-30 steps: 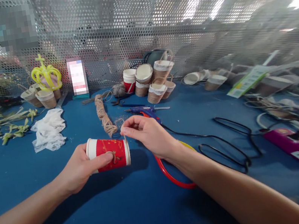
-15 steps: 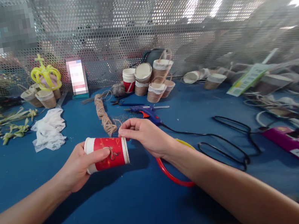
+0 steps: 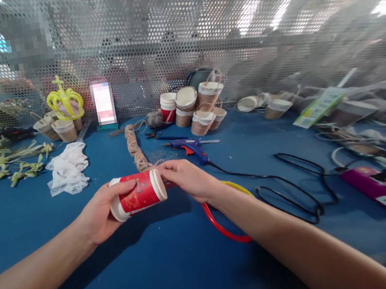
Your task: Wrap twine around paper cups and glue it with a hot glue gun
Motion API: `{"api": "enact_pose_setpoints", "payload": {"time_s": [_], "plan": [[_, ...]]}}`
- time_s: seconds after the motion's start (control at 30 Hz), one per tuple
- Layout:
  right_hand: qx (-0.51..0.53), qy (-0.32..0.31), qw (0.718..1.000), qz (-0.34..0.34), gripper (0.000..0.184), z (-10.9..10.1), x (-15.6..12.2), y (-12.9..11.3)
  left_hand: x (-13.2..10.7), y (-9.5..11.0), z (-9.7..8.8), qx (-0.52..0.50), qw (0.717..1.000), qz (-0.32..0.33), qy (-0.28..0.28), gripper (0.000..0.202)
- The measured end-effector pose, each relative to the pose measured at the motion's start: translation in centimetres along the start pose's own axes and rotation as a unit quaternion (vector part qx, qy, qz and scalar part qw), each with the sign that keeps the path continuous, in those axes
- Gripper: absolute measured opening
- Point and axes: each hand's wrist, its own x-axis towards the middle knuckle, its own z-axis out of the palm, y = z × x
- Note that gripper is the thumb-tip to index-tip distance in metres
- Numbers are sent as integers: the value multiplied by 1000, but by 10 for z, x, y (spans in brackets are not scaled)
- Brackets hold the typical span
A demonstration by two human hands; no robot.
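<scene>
Cup [image 3: 140, 195], red-and-white tapered paper, held snug in left hand [image 3: 100, 214]; go easy, wall probably dents. Right hand [image 3: 190, 178] pinched by base end, can't tell on what.

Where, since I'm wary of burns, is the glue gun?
In the head view's centre, the glue gun lies beyond the right hand, right of the twine.

Bare at the slender, long-thumbed left hand [image 3: 102, 211] and at the slim, narrow-fingered right hand [image 3: 189, 178]. Bare too along the smooth, tapering left forearm [image 3: 44, 270] and the equally smooth, tapering right forearm [image 3: 289, 234], narrow near the hand, broader toward the view's edge.
</scene>
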Motion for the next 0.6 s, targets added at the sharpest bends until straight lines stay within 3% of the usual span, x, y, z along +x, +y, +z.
{"api": "enact_pose_setpoints", "payload": {"time_s": [0.13, 0.27, 0.47, 0.6], "plan": [[-92, 52, 992, -74, 13, -4, -6, -9, 2, 2, -1, -10, 1000, -2, 1, 13], [-224, 60, 960, -158, 17, -2, -21, -24, 5, 2, -5, 7, 1000, 0, 4, 17], [-281, 3, 946, -164, 16, 4, -29, -28, 7, 1, -7, 8, 1000, 5, 11, 15], [-294, -2, 942, -165, 14, 5, -31, -30, 8, 0, -8, -2, 1000, 9, 9, 14]]}}
